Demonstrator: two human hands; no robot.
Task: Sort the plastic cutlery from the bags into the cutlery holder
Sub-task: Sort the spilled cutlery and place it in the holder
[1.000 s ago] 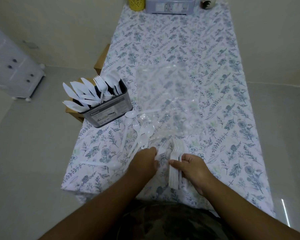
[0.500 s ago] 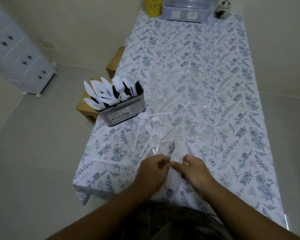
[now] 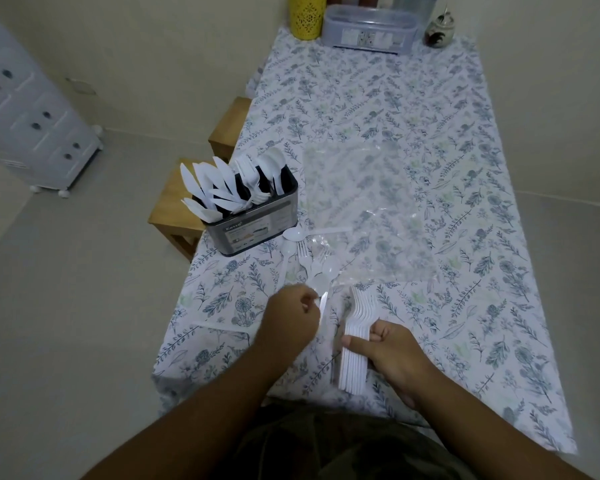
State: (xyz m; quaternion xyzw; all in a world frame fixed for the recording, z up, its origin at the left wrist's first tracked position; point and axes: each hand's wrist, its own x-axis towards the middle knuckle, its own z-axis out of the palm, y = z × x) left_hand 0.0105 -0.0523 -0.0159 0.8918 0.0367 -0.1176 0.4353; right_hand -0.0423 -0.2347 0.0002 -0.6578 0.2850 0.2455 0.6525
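Gripping a stack of white forks (image 3: 355, 344) at lower centre: right hand (image 3: 392, 355), fingers clamped on it. Left hand (image 3: 291, 318) beside, fingers pinched on one white piece. Loose cutlery (image 3: 312, 261) and clear bag (image 3: 364, 206) mid-frame on the worktop (image 3: 482, 237). Cutlery holder (image 3: 253, 226), centre left, filled.

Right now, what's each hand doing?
Left hand: closed on a single white plastic utensil.
Right hand: closed on a stack of white plastic forks.
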